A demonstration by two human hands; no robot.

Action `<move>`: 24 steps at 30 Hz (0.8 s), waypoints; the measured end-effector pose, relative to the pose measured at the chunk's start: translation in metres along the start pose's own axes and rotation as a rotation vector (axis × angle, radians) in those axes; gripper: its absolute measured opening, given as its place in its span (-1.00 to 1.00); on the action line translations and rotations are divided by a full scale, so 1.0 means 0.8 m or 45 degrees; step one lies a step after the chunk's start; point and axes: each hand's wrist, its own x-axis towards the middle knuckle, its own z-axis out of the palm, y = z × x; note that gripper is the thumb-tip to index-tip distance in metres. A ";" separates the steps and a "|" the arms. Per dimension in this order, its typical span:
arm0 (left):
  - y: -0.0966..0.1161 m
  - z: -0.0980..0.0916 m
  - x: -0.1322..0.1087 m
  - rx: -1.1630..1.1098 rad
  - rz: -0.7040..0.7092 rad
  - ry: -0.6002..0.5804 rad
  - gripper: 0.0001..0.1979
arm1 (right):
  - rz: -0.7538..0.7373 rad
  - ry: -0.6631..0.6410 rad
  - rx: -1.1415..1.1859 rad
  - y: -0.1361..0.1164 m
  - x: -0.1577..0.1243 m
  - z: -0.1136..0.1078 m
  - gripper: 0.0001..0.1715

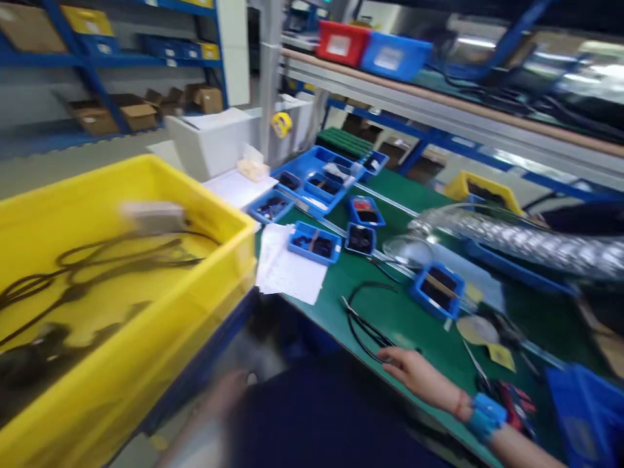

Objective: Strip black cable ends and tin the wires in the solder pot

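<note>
Head view, tilted, with motion blur toward the left. Far left: a yellow plastic crate (pixel 205 195) holds coiled black cables (pixel 88 266) and a pale connector block (pixel 153 216), both smeared. At the bottom of the view, beside the crate's outer wall, the left hand (pixel 224 393) is too blurred for its finger state to be read; it appears nearest the crate, though this is uncertain. Moving right, a green bench mat (pixel 414 318) carries a loose stack of white paper sheets (pixel 290 273) and a blue parts tray (pixel 314 242) with small dark parts, among several similar trays. Next, a black cable (pixel 363 325) lies on the mat in loose loops. The right hand (pixel 414 374) rests at the mat's near edge, fingers together and extended, clamped on nothing, fingertips just beside the cable. A blue wrist strap (pixel 485 416) circles that wrist. Farther right lie a thin steel-bladed tool (pixel 475 364), a silver foil duct (pixel 517 237) and a blue bin (pixel 585 416). Handling note: the loops lie flat, so a grip at mid-length would likely limit tangling; the steel blade close by warrants care.
</note>
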 end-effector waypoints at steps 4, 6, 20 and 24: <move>0.072 0.035 0.029 0.171 0.110 -0.186 -0.73 | 0.281 0.185 0.374 0.119 -0.082 0.128 -0.67; 0.119 0.053 0.045 0.225 0.175 -0.203 -0.69 | 0.314 0.278 0.495 0.147 -0.106 0.165 -0.65; 0.314 0.114 0.132 0.112 0.455 -0.062 -0.68 | -0.029 0.530 0.058 0.173 0.035 0.075 -0.66; 0.313 0.080 0.177 0.112 0.511 0.017 -0.58 | 0.143 0.519 -0.037 0.149 0.091 0.077 -0.72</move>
